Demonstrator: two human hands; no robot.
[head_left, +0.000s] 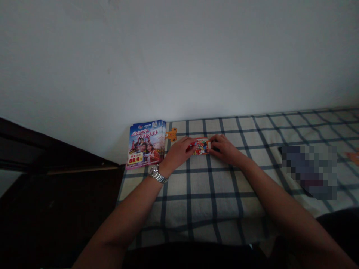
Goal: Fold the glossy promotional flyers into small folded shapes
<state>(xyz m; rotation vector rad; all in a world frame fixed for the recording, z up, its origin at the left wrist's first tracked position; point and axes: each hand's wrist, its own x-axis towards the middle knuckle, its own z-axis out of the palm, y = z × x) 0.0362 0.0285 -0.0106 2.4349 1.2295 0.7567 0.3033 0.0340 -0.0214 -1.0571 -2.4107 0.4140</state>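
Note:
A small, colourful printed paper (201,146), mostly red, lies low over the checked cloth between my hands. I cannot tell whether it is a single card or a folded leaflet. Its left end is under the bent fingers of my left hand (179,152), which has a metal watch (157,174) at the wrist. At the right end, the curled fingers of my right hand (223,148) grip its edge. Both thumbs are partly hidden. Just left of my left hand is a stack of glossy printed leaflets (144,145), slightly fanned at its right side.
The checked cloth (199,183) covers the surface and meets a pale wall (179,59) behind. A dark flat object (307,172), blurred out, lies at the right. Past the cloth's left edge is a dark gap beside dark furniture (22,149).

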